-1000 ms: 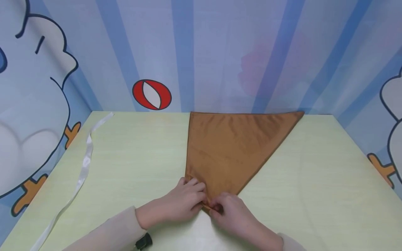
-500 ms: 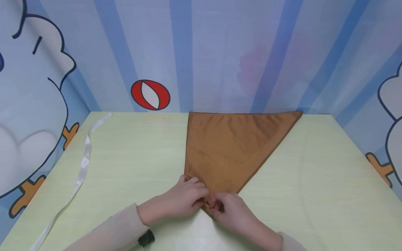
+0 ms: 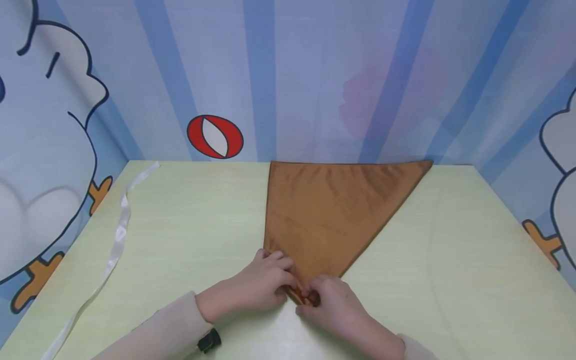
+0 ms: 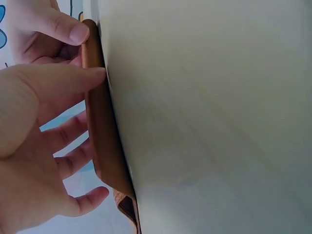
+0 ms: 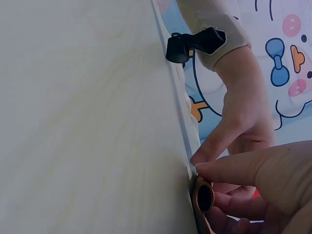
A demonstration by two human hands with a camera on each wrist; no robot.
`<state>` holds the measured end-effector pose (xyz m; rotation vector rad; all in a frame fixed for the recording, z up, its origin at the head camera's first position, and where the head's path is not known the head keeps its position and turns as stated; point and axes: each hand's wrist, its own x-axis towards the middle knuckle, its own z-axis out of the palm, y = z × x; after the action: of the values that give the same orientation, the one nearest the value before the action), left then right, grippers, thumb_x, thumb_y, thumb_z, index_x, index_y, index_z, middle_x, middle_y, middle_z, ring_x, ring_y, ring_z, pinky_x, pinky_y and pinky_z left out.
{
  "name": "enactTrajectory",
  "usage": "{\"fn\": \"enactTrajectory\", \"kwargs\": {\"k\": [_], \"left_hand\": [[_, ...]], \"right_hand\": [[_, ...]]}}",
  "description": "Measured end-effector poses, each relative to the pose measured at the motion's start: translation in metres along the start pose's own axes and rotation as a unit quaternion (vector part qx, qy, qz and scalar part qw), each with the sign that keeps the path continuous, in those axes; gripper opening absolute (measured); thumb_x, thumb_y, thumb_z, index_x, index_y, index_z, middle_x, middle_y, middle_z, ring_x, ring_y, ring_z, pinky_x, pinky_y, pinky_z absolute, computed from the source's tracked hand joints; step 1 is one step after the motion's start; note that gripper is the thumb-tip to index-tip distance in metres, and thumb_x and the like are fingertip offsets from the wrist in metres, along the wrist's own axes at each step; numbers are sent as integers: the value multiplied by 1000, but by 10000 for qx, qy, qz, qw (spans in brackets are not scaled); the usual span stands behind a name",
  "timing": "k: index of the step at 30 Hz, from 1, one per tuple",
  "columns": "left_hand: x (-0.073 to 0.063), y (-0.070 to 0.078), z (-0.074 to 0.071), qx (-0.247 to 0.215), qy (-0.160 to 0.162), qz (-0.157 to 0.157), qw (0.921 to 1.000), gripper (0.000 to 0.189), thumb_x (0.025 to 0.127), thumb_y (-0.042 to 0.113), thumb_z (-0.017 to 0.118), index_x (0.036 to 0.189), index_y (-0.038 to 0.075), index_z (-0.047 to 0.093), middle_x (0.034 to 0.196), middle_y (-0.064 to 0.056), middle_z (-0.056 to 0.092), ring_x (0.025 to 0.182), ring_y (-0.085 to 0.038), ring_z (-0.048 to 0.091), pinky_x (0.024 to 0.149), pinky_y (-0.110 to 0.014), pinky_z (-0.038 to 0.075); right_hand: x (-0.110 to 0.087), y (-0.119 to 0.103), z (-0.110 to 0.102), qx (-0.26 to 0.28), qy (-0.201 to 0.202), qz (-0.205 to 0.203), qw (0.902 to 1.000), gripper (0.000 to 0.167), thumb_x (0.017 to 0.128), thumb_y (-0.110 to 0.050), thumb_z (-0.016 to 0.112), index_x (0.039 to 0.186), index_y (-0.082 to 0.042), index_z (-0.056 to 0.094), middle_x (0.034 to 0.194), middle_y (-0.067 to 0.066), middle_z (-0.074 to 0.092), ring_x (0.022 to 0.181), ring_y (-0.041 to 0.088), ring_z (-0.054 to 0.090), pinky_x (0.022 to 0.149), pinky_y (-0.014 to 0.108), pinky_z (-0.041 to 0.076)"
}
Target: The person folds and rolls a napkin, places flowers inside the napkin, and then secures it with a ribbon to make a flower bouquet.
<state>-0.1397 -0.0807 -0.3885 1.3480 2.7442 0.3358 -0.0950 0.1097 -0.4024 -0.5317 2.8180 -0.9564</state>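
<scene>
Left hand (image 3: pixel 256 287) and right hand (image 3: pixel 335 305) are close together at the near middle of the table (image 3: pixel 193 215), as I see from my end. With the left I pinch the rolled near edge of a brown cloth (image 3: pixel 324 215) between thumb and fingers; with the right I pinch the roll's hollow end. The cloth lies flat from there to the table's back edge. Along the table's left side I see a white ribbon (image 3: pixel 120 232); behind the table stands a striped backdrop (image 3: pixel 306 75).
</scene>
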Motion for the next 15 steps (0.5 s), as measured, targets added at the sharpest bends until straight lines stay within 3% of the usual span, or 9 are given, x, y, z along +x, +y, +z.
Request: {"fn": "enactTrajectory", "kwargs": {"k": [4, 15], "left_hand": [[2, -1, 2, 54, 12, 49, 10000, 20, 77, 12, 71, 95, 22, 76, 100, 6, 56, 98, -14, 47, 80, -41, 34], [3, 1, 2, 113, 9, 67, 9999, 12, 86, 15, 66, 95, 18, 74, 92, 9, 62, 92, -11, 54, 84, -43, 37]], "right_hand": [[1, 2, 1, -76, 6, -30, 10000, 15, 73, -19, 81, 76, -12, 68, 73, -6, 54, 65, 6, 47, 59, 23, 39], [1, 3, -3, 25, 120, -69, 9999, 7, 78, -15, 75, 75, -11, 71, 72, -6, 59, 67, 6, 52, 60, 24, 42]]}}
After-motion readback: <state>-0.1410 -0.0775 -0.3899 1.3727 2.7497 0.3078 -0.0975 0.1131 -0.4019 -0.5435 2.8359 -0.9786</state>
